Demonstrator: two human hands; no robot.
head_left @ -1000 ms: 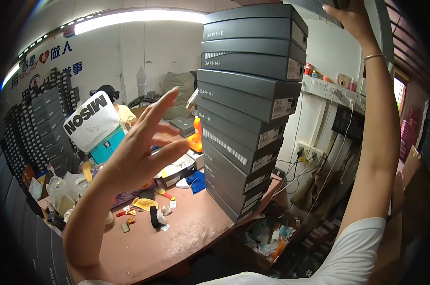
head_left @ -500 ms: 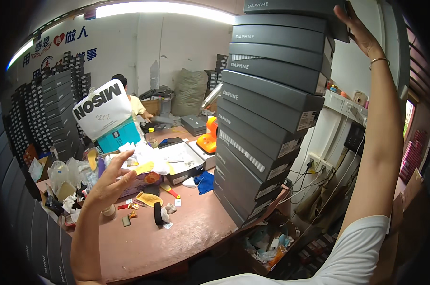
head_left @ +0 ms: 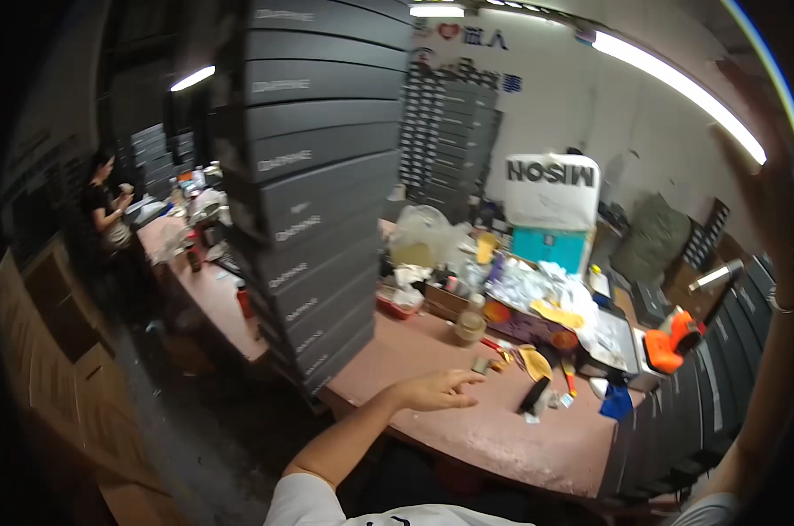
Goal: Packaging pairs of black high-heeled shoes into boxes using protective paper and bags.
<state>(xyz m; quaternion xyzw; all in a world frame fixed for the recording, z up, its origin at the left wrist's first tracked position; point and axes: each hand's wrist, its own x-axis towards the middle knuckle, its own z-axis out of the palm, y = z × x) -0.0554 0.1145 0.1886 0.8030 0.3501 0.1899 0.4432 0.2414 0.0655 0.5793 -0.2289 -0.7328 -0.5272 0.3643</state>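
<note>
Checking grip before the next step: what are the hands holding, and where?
Left hand holds nothing; it hovers open above the table. Right hand is raised at the frame's blurred edge; no hold can be told.

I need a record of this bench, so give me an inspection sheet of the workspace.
Surface: reddish-brown worktable, worn, bare patch near the front edge.
Job's things: tall stack of dark grey shoe boxes on the table's left end.
Clutter: orange tape dispenser, white bag, plastic wrap, small tools.
Grippers: left hand open, hovering over the table; right hand raised at the right edge, blurred.
Cables: nothing seen.
Surroundings: box-lined walls, ceiling tube light, another person far left.
</note>
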